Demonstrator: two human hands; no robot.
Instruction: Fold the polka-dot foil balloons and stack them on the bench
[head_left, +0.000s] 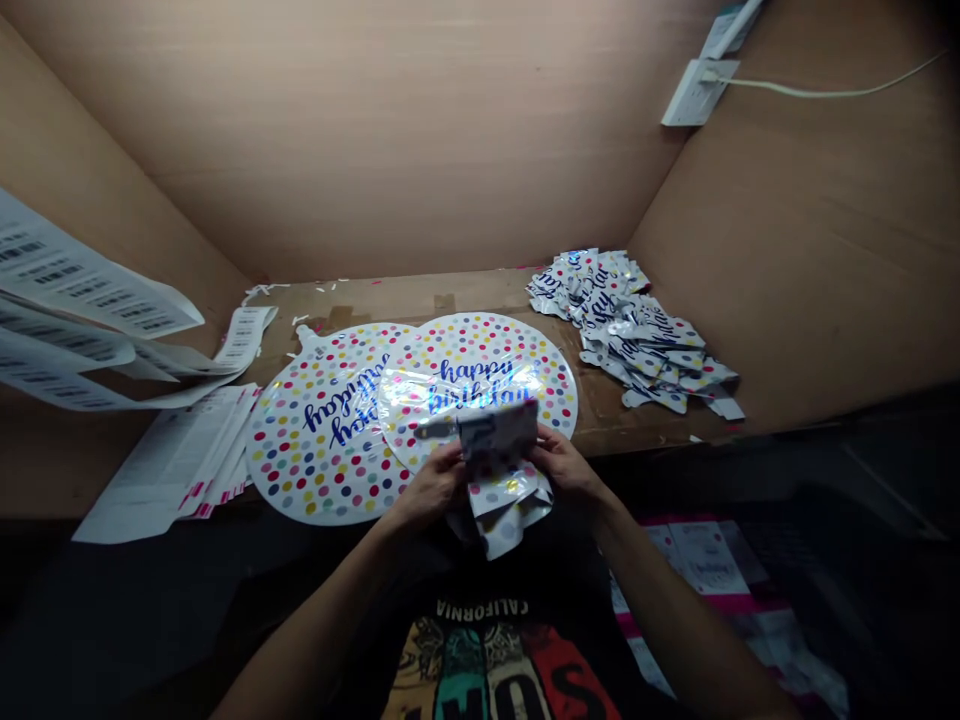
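A partly folded foil balloon (504,482) with coloured dots is held up in front of my chest. My left hand (439,483) grips its left edge and my right hand (566,468) pinches its right edge. The upper part of it is blurred. Just behind lie two flat round foil balloons, white with dots and blue "happy birthday" lettering. The right balloon (480,350) overlaps the left balloon (322,440). A pile of folded foil balloons (622,325) sits at the back right of the cardboard-topped table.
Strips of barcode labels (90,290) hang in from the left. Below them is a stack of printed cards (180,450). Pink and white packages (709,560) lie below the table's right front edge. A socket (697,92) with a cable is on the right wall.
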